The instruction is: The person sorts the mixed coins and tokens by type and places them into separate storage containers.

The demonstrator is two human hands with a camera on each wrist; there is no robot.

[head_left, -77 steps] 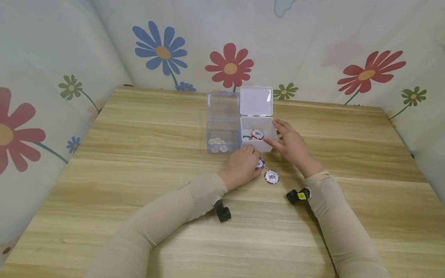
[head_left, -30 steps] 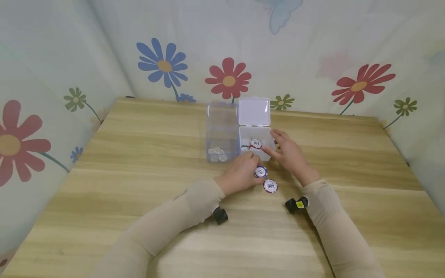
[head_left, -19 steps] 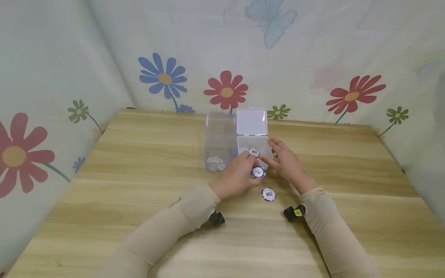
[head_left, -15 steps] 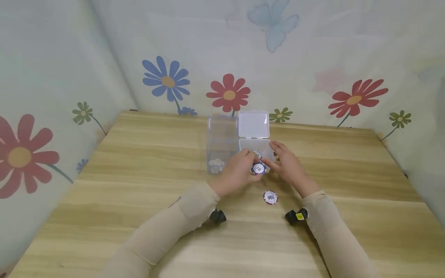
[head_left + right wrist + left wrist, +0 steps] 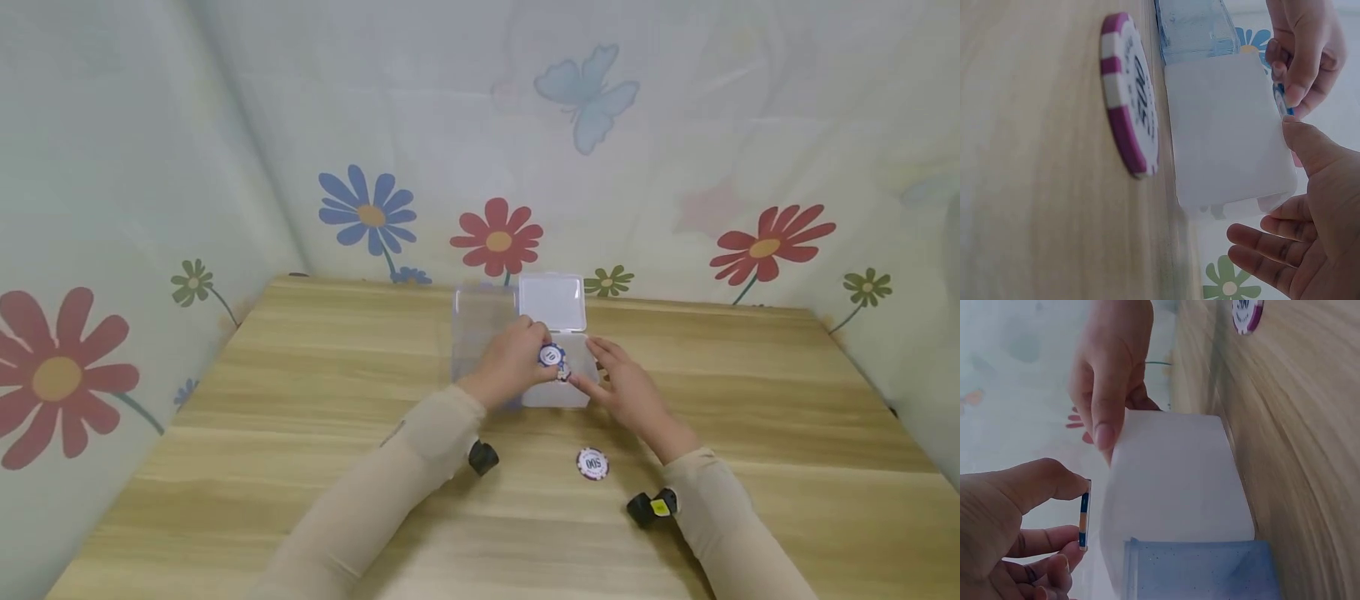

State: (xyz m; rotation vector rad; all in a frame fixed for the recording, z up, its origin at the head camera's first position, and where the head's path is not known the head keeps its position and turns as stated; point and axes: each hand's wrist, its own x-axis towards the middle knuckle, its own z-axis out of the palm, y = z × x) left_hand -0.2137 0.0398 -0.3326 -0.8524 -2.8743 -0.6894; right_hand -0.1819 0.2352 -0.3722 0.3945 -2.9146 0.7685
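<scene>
My left hand (image 5: 513, 358) pinches a blue-edged poker chip (image 5: 551, 355) marked 10 between thumb and fingers, over the mouth of a small white plastic box (image 5: 551, 398). The left wrist view shows that chip (image 5: 1084, 515) edge on, just beyond the box's rim. My right hand (image 5: 626, 396) rests against the box's right side, its thumb at the front rim and its other fingers extended. Between the hands, part of another chip (image 5: 564, 373) shows at the box's opening. A purple-edged poker chip (image 5: 592, 463) marked 500 lies on the table in front.
A clear bluish box (image 5: 1197, 569) stands directly left of the white one, partly covered by my left hand in the head view. Both lids are raised at the back; the white lid (image 5: 552, 302) leans near the flowered wall hanging (image 5: 420, 100). Wood-grain table (image 5: 337, 375) surrounds them.
My left hand has lifted the blue 10 chip from the table in front of the white box and carried it over the opening. The right hand stays at the box; the head view has tilted up.
</scene>
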